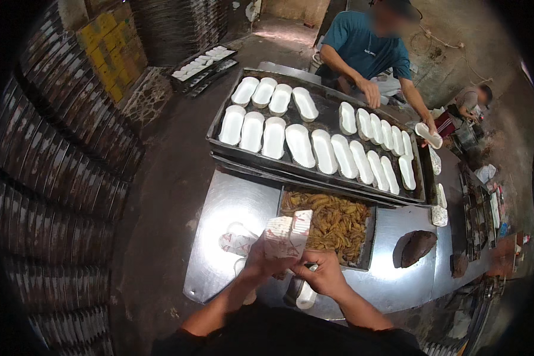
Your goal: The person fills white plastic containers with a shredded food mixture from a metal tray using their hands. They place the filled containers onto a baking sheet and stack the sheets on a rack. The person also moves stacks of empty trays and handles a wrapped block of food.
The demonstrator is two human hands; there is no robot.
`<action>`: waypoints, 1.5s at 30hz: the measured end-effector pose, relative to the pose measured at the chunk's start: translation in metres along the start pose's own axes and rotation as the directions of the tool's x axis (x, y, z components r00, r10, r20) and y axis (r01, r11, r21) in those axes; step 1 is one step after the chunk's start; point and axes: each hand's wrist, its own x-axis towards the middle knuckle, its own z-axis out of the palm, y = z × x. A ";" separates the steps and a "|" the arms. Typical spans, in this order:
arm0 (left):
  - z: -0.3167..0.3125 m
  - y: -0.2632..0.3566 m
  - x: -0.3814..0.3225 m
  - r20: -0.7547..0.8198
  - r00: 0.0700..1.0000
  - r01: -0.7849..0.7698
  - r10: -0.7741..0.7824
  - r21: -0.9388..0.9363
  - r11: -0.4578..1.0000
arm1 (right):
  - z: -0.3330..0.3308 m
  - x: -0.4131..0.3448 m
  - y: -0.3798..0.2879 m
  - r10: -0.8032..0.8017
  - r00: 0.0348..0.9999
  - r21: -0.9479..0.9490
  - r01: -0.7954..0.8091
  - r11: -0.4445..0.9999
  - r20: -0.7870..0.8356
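Note:
A stack of printed paper baking liners (pixel 281 238) is gripped in my left hand (pixel 261 261), above the metal table (pixel 231 196). My right hand (pixel 324 271) has its thumb and fingers pinched on the lower right edge of the same stack. Just beyond my hands lies a shallow metal tray (pixel 371 249) of brown, glossy sliced food, perhaps cooked banana (pixel 333 218). Farther off, white oblong paper liners (pixel 300 144) stand in two rows in a dark baking tray (pixel 213 129) on top of other trays. More liners (pixel 236 240) lie left of my hands, and one (pixel 307 296) lies below my right hand.
Across the table a co-worker (pixel 365 49) holds a liner (pixel 428 135) at the tray's right end. Brown dough-like lumps (pixel 418 249) lie on the right. Racks of stacked metal trays (pixel 62 178) line the left. Another person (pixel 469 104) sits farther back.

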 end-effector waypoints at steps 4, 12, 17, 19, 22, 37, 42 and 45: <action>-0.021 0.014 0.000 -0.069 0.996 -0.052 0.050 -0.030 0.998 | 0.005 0.001 -0.014 -0.039 0.970 0.096 0.063 0.993 -0.239; -0.058 0.015 -0.016 -0.113 0.988 -0.144 0.106 -0.433 0.890 | -0.039 0.001 -0.011 -0.199 0.857 -0.329 0.037 0.944 -0.476; -0.071 -0.012 -0.035 -0.187 0.980 -0.152 0.068 -0.481 0.863 | -0.066 0.007 -0.022 -0.339 0.772 -0.364 0.150 0.919 -0.538; -0.077 -0.016 -0.044 -0.180 0.980 -0.160 0.080 -0.490 0.857 | -0.066 0.014 -0.031 -0.369 0.783 -0.381 0.184 0.906 -0.501; -0.084 -0.016 -0.058 -0.205 0.976 -0.171 0.076 -0.495 0.852 | -0.061 0.021 -0.027 -0.371 0.791 -0.399 0.177 0.900 -0.486; -0.127 0.003 -0.107 -0.469 0.881 -0.300 0.068 -0.441 0.846 | -0.039 0.058 0.001 -0.173 0.918 -0.351 0.040 0.936 -0.356; -0.132 -0.015 -0.108 -0.416 0.906 -0.284 0.079 -0.457 0.843 | -0.036 0.097 0.015 -0.180 0.890 -0.294 0.055 0.954 -0.418; -0.143 -0.028 -0.094 -0.411 0.908 -0.295 0.087 -0.476 0.828 | -0.041 0.178 0.003 -0.286 0.860 -0.515 0.032 0.856 -0.423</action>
